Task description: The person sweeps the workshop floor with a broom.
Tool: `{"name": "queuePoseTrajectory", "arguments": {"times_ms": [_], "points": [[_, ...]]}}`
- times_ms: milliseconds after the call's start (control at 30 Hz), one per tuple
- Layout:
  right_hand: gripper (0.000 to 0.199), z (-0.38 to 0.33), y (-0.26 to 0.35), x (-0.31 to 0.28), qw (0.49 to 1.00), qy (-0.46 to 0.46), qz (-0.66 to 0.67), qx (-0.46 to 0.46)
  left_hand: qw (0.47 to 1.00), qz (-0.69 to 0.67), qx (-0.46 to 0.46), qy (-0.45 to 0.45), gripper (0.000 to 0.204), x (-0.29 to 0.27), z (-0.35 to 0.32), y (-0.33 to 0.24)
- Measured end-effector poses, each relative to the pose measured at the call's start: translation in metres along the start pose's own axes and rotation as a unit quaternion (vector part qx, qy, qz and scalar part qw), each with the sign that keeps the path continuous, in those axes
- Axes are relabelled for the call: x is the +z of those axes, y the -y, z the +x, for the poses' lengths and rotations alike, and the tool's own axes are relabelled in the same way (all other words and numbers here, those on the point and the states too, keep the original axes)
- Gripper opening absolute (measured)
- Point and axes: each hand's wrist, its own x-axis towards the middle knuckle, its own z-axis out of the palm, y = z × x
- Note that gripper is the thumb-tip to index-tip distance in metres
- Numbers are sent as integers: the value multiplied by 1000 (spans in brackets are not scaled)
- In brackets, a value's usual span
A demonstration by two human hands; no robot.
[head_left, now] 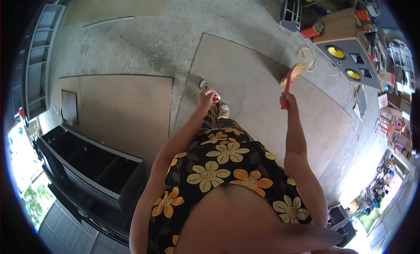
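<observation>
While the view was taken from above, looking down past a black shirt with yellow and orange flowers (223,166), both forearms were stretched out over a concrete floor (144,39). The right hand (288,100) was closed around the red handle of a brush (292,76), whose pale bristle head was raised just above the fist. The left hand (205,98) was curled into a loose fist, and whether anything was held in it could not be told. Two feet in white sandals (216,103) were seen just beyond the left hand.

The person was stood on a large tan board (253,65) laid flat, its near corner and long straight edges being plainly shown against the grey concrete. A second tan board (127,109) was laid to the left, set apart from the first by a narrow strip of bare floor. A black shelf unit (92,166) was laid on its back along that board's lower edge, close beside the left elbow. A third board (118,2) was seen at the far end, well apart.

To the right, a grey speaker box with yellow cones (350,57) was placed near the first board's far edge, with a tangle of pale cord (308,57) just beside the brush head. Open floor was left ahead, between the boards.
</observation>
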Motion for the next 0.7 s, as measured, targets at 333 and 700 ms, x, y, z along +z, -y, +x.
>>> {"name": "queuePoseTrajectory", "arguments": {"times_ms": [333,700], "points": [[19,6,-16,318,944,180,-274,-38,995,-36,-37,-91,19,-80,58,-52],[57,-24,62,204,747,87,-584,-305,996,-53,-44,-54,18,-53,101,-103]]}}
